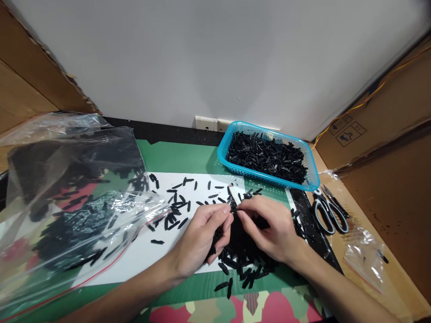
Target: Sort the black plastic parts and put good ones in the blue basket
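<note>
Over a heap of small black pieces (247, 273), my left hand (210, 229) and my right hand (269, 224) meet at their fingertips. Both are closed in a pinch on one small black piece (235, 209) between them. More black shows under the curled fingers of my left hand, partly hidden. A thin whitish strip (235, 194) lies just beyond the fingertips. Loose black pieces (173, 211) are scattered over the white sheet (134, 258) to the left of my hands.
A blue basket (269, 178) full of black pieces stands at the back right. Scissors (328, 213) and a small clear bag (365, 258) lie at the right. A large clear zip bag (77, 157) covers the left side. Cardboard (397, 157) stands at the right.
</note>
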{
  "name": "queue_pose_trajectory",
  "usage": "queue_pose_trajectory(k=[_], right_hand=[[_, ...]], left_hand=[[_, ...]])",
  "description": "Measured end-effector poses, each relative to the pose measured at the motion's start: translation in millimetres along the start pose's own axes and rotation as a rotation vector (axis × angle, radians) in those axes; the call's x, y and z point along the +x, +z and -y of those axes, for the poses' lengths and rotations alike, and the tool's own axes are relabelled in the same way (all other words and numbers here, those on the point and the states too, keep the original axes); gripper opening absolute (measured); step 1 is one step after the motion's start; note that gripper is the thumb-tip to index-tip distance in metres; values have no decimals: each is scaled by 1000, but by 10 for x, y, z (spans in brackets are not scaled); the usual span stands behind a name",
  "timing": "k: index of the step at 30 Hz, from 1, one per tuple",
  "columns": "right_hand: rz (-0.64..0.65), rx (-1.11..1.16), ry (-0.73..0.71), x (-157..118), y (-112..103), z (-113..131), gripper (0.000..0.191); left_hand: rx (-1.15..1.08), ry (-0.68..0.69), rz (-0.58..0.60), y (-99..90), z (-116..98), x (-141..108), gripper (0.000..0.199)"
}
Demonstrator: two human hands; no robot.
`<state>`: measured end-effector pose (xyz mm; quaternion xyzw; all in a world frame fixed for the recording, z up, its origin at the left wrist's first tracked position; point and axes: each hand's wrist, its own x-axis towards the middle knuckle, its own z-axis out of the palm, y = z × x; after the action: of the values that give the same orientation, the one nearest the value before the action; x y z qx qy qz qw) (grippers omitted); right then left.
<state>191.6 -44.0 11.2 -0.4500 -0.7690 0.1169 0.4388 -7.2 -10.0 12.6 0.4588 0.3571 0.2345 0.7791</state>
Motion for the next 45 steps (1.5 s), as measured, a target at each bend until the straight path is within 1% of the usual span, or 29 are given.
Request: queue_pose_trajectory(k=[1,2,3,4,5,6,7,8,9,11,13,16,18,20,25,32,34,36,40,43,45], right_hand=[[-58,-173,-189,5,-48,-66,10],[-89,-331,-323,18,-107,-141,13],[-159,-443,-355,40,-173,-218,16],[-240,-522,-297,66,-241,-292,19],[-295,-598,-186,94,-303,-358,21],[-328,-650,-78,118,-354,-411,23],[-355,-668,-3,136,-388,-447,26],[-361,-659,15,143,-400,-465,26],[-352,-637,-15,140,-390,-464,25],[-289,-539,-130,107,-310,-407,25],[-167,-374,-199,58,-174,-293,25],[12,-108,-186,-5,35,-92,23],[46,18,-181,-33,128,8,22],[44,85,-205,-55,172,59,23],[93,72,-301,-100,169,50,22],[113,113,-225,-89,171,51,12],[92,97,-227,-60,145,44,11],[43,55,-235,-23,91,22,11],[-43,-63,-237,31,-40,-62,10],[-60,-135,-282,25,-83,-125,10],[-46,-171,-327,9,-82,-151,10]], left_hand=[[-7,1,3,1,2,1,48],[-17,6,2,3,3,2,48],[-29,10,2,5,3,3,47],[-42,13,3,8,2,3,47],[-57,14,4,12,-1,3,46],[-73,12,3,16,-5,3,45],[-90,9,0,19,-11,3,44],[-107,6,-4,21,-18,3,44],[-121,4,-8,21,-24,3,44],[-138,0,-25,12,-32,4,47],[-141,-7,-45,-4,-32,5,48],[-144,-37,-68,-17,-17,1,46],[-139,-80,-70,-7,3,-3,46],[-118,-113,-74,17,28,-8,47],[-50,-99,-93,68,66,-15,50],[-63,-105,-72,92,28,-7,50],[-76,-114,-75,83,23,-1,49],[-106,-114,-57,63,23,4,48],[-146,-78,25,24,21,-3,46],[-176,-51,73,16,14,-17,41],[-173,-31,79,16,12,-21,38]])
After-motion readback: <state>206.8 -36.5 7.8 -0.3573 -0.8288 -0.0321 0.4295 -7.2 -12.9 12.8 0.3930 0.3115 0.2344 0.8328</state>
